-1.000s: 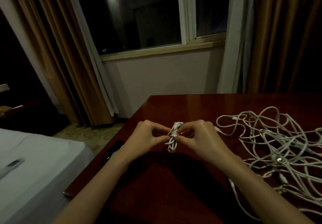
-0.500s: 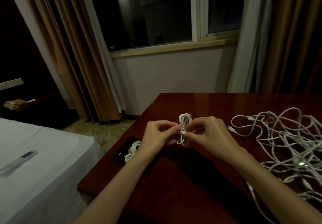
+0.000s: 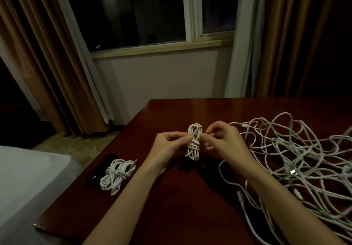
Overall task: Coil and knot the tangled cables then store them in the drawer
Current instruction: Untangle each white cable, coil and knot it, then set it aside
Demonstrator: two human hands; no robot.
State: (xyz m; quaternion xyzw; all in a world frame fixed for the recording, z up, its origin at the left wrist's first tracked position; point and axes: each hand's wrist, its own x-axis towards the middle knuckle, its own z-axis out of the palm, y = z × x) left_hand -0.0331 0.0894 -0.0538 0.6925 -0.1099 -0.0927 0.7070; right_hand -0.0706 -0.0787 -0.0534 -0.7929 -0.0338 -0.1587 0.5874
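A small coiled white cable [image 3: 194,142], wrapped round its middle, stands upright above the dark red table [image 3: 190,206]. My left hand [image 3: 169,146] pinches it from the left at the wrap. My right hand [image 3: 222,141] pinches its upper part from the right with curled fingers. Two finished white cable bundles [image 3: 117,174] lie on the table near its left edge. A big tangle of white cables [image 3: 297,160] covers the right side of the table.
A dark flat object [image 3: 101,172] lies under the finished bundles at the table's left edge. A bed with a white sheet [image 3: 22,187] is to the left. Curtains and a window stand behind the table. No drawer is visible.
The view has shifted right and down, so the finished bundles at the left edge now show fully. Both hands keep holding the small coil, which is slightly more upright.
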